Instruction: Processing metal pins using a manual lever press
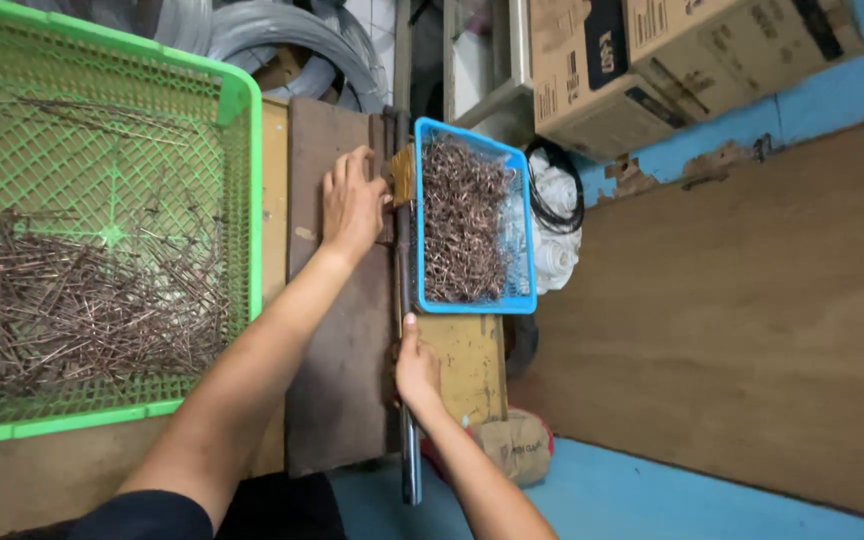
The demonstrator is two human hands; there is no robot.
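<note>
The left hand (pixel 352 205) lies flat, fingers spread and pointing toward the far edge of the desk (pixel 337 400), palm down on the dark brown top just beside a long metal bar (pixel 407 420). It grips nothing that can be seen; its fingertips reach toward a small tan block (pixel 402 175) at the bar's far end. The right hand (pixel 417 365) is closed around the metal bar near the middle of its length, thumb laid along it. The bar runs with its long axis from the near edge of the desk to the far edge, its free end sticking out past the near edge toward the person. Touching the bar's right side sits a blue basket (pixel 522 290) full of short bent brown wire pieces (pixel 464 220). At the desk's left edge stands a green mesh crate (pixel 242 180) holding long straight wire rods (pixel 82 300), lying mostly crosswise to the bar.
</note>
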